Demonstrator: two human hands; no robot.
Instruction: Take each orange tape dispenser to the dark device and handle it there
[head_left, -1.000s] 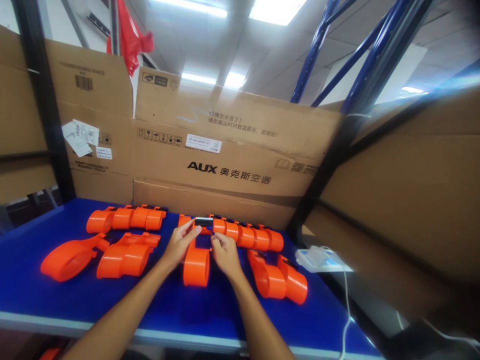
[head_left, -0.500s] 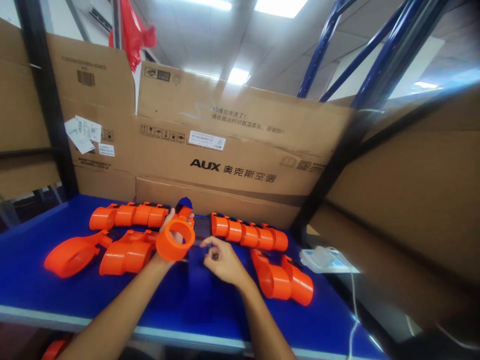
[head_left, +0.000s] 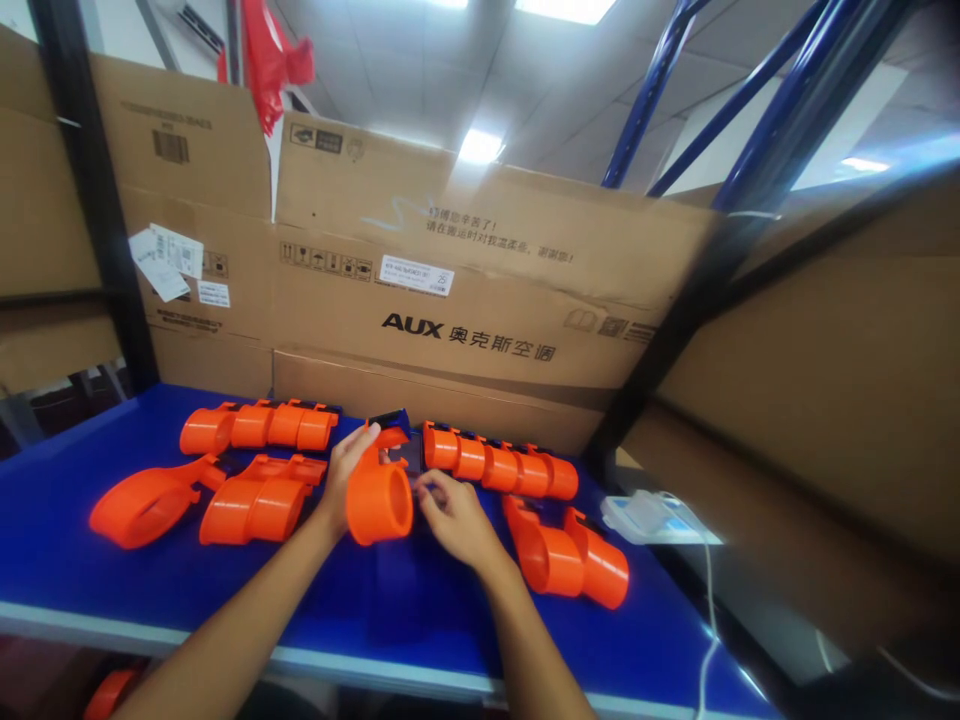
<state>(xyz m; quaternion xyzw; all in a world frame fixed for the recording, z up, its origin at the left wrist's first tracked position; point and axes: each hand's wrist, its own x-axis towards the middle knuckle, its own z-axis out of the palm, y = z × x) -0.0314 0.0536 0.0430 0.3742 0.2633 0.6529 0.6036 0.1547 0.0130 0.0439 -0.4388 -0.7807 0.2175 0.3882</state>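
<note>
My left hand is closed around an orange plastic tape dispenser, raised over the blue table. Its round ring hangs toward me, and its dark blue-black head points up and away. My right hand is just right of the ring, fingers curled and thumb and fingertips together. Whether anything small is between them, I cannot make out. A dark flat rectangular thing lies behind the hands, partly hidden.
Several similar dispensers lie in rows at left and right, with more in front of them. A cardboard wall closes the table's back. A white power strip with a cable sits at the right edge by the dark frame post.
My left hand has turned the dispenser and moved it slightly right, so its ring now faces sideways rather than toward me. My right hand has moved slightly right and stays curled.
</note>
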